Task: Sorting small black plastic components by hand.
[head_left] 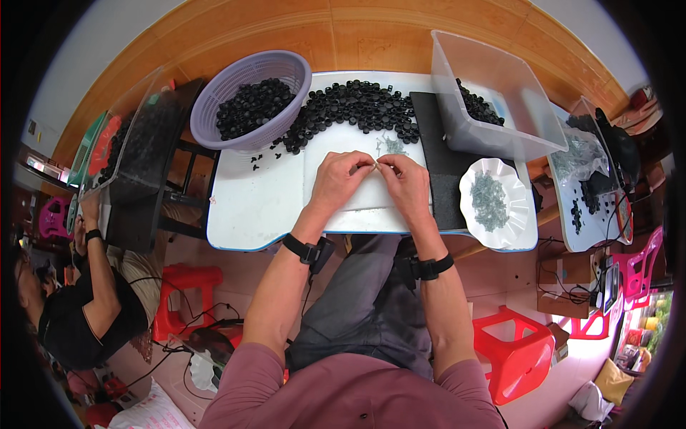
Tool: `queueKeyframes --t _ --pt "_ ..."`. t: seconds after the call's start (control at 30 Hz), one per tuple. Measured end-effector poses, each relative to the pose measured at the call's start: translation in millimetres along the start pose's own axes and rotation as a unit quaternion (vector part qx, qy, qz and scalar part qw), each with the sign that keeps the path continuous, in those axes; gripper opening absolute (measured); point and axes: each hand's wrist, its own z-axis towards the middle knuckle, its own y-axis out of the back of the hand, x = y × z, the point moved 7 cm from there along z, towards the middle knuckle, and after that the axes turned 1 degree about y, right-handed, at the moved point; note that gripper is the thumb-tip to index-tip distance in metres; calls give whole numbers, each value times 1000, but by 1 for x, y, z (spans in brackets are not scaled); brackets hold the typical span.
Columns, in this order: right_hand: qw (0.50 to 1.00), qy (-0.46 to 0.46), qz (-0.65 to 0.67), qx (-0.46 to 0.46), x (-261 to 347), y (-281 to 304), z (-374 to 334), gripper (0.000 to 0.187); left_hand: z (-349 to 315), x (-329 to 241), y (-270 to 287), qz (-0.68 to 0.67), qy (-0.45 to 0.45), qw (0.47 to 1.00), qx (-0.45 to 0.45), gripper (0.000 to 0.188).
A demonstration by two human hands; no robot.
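Note:
My left hand (pixel 339 182) and my right hand (pixel 407 187) meet above the white table (pixel 250 200), fingertips pinched close together. Something tiny and pale seems to be between them, too small to make out. Just beyond the fingers lies a small heap of thin, clear pieces (pixel 391 146). Behind it, small round black parts (pixel 357 104) spread in a wide arc. A few smaller black bits (pixel 257 164) lie to the left of the arc. On the right, a white fluted dish (pixel 527 214) holds many similar clear pieces (pixel 489 202).
A purple basket (pixel 202 118) with black parts stands back left. At right, a clear plastic bin (pixel 529 139) rests on a black board (pixel 446 189). A red stool (pixel 525 361) stands low right. Another person (pixel 78 314) works at a table on the left.

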Motion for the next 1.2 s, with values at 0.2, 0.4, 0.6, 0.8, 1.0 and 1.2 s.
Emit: queueKeyframes --t 0.2,0.4,0.6,0.8,1.0,1.2 --pt "1000 12 -10 0 -2 1 -1 12 2 -4 -4 -12 7 1000 8 12" --pt "999 -34 -40 4 -1 1 1 14 1 -4 -1 17 -27 999 -7 12" --pt "998 -5 -51 21 -2 -2 0 12 0 -3 -3 38 -9 999 8 13" --pt "999 11 -48 18 -1 -1 0 12 -1 -4 -5 28 -17 999 14 14" --pt "998 5 -57 12 -1 0 -1 11 0 -6 -5 10 -22 999 25 16" --pt "999 6 -51 9 -1 1 0 10 0 -2 -6 3 2 1000 28 16"
